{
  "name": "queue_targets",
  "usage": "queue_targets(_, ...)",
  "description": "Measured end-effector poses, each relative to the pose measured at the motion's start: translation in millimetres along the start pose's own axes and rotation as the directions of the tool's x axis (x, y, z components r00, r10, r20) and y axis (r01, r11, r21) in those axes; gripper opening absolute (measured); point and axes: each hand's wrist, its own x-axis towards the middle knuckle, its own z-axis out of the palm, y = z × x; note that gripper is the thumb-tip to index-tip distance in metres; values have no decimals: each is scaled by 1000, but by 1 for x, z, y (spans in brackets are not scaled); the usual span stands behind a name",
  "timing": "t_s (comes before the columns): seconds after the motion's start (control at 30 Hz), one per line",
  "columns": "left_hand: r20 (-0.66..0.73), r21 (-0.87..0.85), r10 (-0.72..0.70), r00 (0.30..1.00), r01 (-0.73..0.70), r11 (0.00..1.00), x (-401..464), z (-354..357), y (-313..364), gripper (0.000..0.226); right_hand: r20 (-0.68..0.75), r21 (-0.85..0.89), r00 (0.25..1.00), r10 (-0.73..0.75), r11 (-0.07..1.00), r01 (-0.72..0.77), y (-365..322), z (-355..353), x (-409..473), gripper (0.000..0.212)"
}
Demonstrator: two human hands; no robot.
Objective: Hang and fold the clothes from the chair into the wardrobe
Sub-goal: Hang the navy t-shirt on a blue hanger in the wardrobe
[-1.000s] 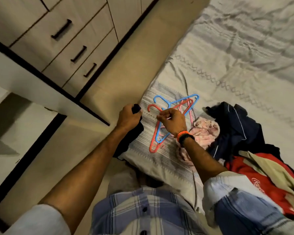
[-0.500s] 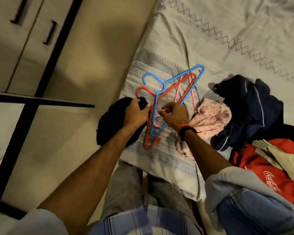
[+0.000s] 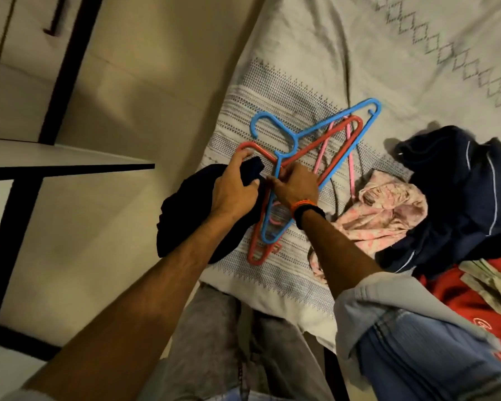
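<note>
A stack of plastic hangers lies on the bed's corner: a blue hanger (image 3: 324, 131) on top, a red hanger (image 3: 333, 134) under it and a pink hanger (image 3: 351, 169) beneath. My left hand (image 3: 235, 189) grips a dark garment (image 3: 185, 215) that hangs over the bed's edge. Its fingertips touch the red hanger's hook. My right hand (image 3: 295, 186) rests on the hangers and pinches the stack near the necks. A pile of clothes lies to the right: a pink floral garment (image 3: 388, 215), a navy garment (image 3: 457, 198) and a red garment (image 3: 457, 290).
The bed (image 3: 359, 53) with its patterned grey cover fills the right half. An open wardrobe door (image 3: 64, 164) juts in from the left, with drawers (image 3: 26, 39) behind it. Beige floor (image 3: 122, 111) lies between wardrobe and bed.
My left hand has brought the dark garment up to the hangers, next to my right hand. The camera has tilted down and moved closer.
</note>
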Motion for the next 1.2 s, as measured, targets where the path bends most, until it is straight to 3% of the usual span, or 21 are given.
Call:
queue_targets(0.1,25,64,53,998,-55,996,1,2,1,44,4,87,1000,19,996,-20,2,-4,3,21)
queue_targets(0.27,71,254,6,997,-24,967,-5,10,2,45,39,285,999,10,958,-21,-1,-15,-9,29)
queue_targets(0.33,34,350,-6,999,-7,937,-7,16,5,43,84,403,996,-13,915,-22,-1,-19,-15,28)
queue_targets(0.43,-58,391,13,998,10,920,-10,18,7,33,74,425,993,-92,903,52,-3,-27,-21,30)
queue_targets(0.5,-67,378,17,998,10,926,-9,16,6,29,-64,373,992,-106,920,122,-6,-36,-25,40)
queue_targets(0.67,-58,384,50,997,-24,923,-11,13,12,26,-403,51,894,-196,970,236,0,-44,-20,97)
queue_targets(0.73,-64,394,58,996,-28,918,-12,9,11,25,-405,-44,869,-285,955,293,2,-46,-15,114)
queue_targets(0.8,-57,398,61,997,-34,917,-12,4,9,24,-294,-119,880,-373,928,353,5,-51,-10,126)
queue_targets(0.87,-53,418,75,996,-46,907,-15,-1,6,23,-118,-99,906,-407,913,397,8,-59,-6,113)
queue_targets(0.93,-71,412,77,995,-41,910,-18,-9,1,23,22,-59,921,-388,920,388,5,-74,-6,81)
queue_targets(1.03,-79,281,57,995,-33,959,-22,-25,-13,33,226,-93,861,-455,870,484,0,-91,-14,48)
queue_targets(1.2,8,104,98,995,-98,990,-47,-49,-22,45,326,56,794,-514,848,527,-5,-96,-47,23)
